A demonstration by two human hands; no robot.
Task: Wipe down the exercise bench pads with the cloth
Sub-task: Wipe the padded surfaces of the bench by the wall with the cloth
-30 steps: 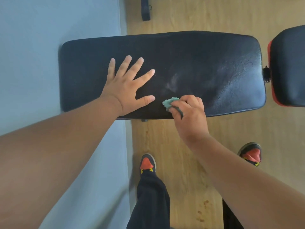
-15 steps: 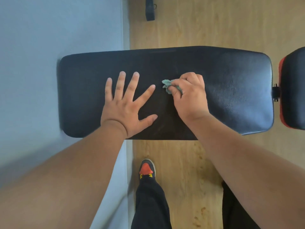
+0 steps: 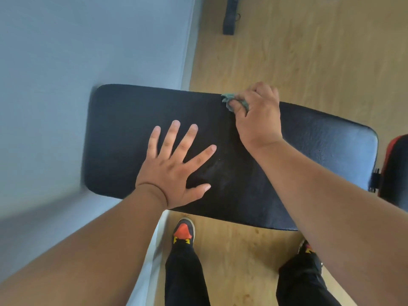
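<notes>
A long black bench pad lies across the middle of the view. My left hand rests flat on it with the fingers spread. My right hand grips a small green cloth bunched in its fingers and presses it on the pad's far edge. Most of the cloth is hidden under the hand. A faint pale smear shows on the pad just right of my left thumb. A second black pad with a red side begins at the right edge.
A pale grey wall runs along the left, right against the pad's left end. Wooden floor lies beyond and below the bench. A black bar-shaped object lies on the floor at the top. My two shoes stand under the near edge.
My right hand has slid the cloth from the pad's near edge, across its middle, to the far edge. My left hand has stayed flat on the pad. The camera view has shifted and tilted.
</notes>
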